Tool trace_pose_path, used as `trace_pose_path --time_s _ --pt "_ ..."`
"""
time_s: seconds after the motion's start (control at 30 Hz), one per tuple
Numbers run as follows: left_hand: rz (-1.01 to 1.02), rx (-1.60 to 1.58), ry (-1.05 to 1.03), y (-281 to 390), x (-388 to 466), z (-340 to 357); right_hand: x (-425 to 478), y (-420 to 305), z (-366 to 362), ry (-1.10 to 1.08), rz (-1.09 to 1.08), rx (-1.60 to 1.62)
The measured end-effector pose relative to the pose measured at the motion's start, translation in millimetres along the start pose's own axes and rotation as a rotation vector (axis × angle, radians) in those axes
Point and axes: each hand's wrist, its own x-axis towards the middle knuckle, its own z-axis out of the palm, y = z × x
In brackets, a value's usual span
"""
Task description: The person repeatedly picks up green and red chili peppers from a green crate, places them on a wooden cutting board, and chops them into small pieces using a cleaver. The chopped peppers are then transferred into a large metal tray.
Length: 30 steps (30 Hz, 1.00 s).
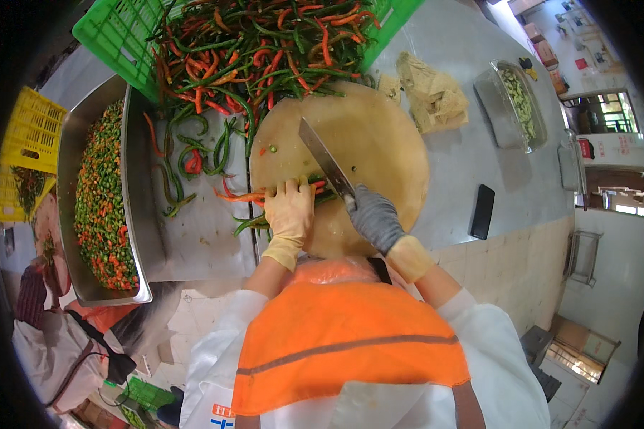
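Note:
My left hand (290,212), in a yellowish rubber glove, presses a bunch of long red and green chili peppers (239,197) onto a round wooden chopping board (386,145). Their stem ends stick out to the left, and the other ends show just right of my fingers. My right hand (375,214) wears a grey knit glove over a yellow one and grips a cleaver (324,155) by its handle. The blade slants up and left, beside the pepper ends. Whether its edge touches them cannot be made out. A few small cut bits lie on the board.
Beyond the board stands a green plastic crate (118,43) heaped with whole chilies. Loose chilies (182,155) lie left, beside a deep steel pan (139,214) of chopped pepper. Rightward are a crumpled tan cloth (432,94), a phone (482,212) and a tray of green slices (518,102). Another person (59,343) is at lower left.

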Motion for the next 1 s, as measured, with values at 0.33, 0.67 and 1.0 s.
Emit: trace_pose_path --time_s 0.33,0.67,1.0 --pt "0.020 0.041 -0.012 2 -1 -2 -25 -15 -17 -0.276 0.215 -0.034" --pt "0.045 0.038 0.049 0 1 1 4 -10 1 0.015 0.045 -0.027" --pt "0.039 0.037 0.017 6 -1 6 -21 -14 4 -0.124 0.156 -0.063"
